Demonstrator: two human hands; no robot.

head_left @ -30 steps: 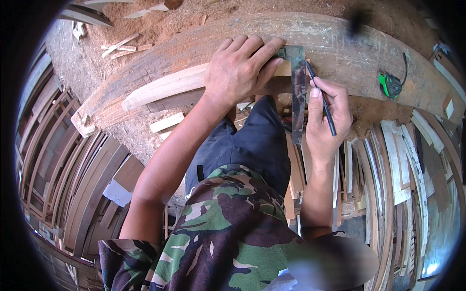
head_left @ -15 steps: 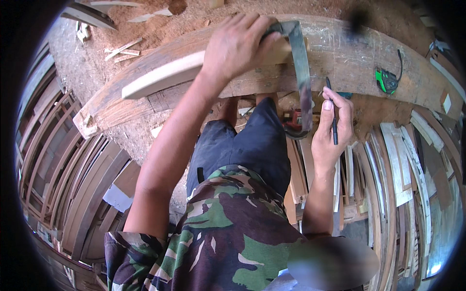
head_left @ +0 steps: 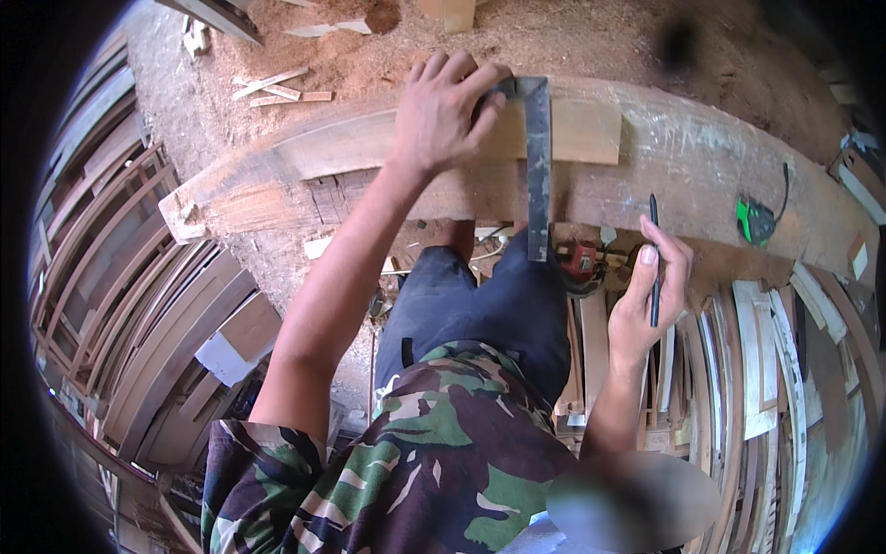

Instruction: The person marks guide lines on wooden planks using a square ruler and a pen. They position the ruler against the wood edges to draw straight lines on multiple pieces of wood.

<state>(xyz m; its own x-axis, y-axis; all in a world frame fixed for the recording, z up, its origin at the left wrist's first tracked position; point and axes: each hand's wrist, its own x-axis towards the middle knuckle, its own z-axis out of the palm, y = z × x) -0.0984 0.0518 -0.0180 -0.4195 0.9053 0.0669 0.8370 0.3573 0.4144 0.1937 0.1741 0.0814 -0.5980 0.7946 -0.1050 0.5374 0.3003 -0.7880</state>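
Observation:
My left hand (head_left: pixel 443 115) is closed round the dark stock of a try square (head_left: pixel 538 175) and rests on a pale wooden board (head_left: pixel 589 131). The square's metal blade crosses the board and reaches past the near edge of the wooden bench (head_left: pixel 674 162) beneath it. Fingers cover part of the stock and the middle of the board. Apart from the board, to the right, my right hand (head_left: pixel 657 282) holds a slim black pencil (head_left: pixel 654 300) with its point upward.
A green and black tape measure (head_left: pixel 755 222) lies on the bench's right part. Below the bench edge sits a red power tool (head_left: pixel 580 261). Offcuts (head_left: pixel 281 90) lie on the sawdust-covered floor. Timber stacks (head_left: pixel 738 388) stand at both sides.
The square has swung from a tilted, blurred pose to lying across the board. My left hand has come down onto the board with it. My right hand still holds the pencil.

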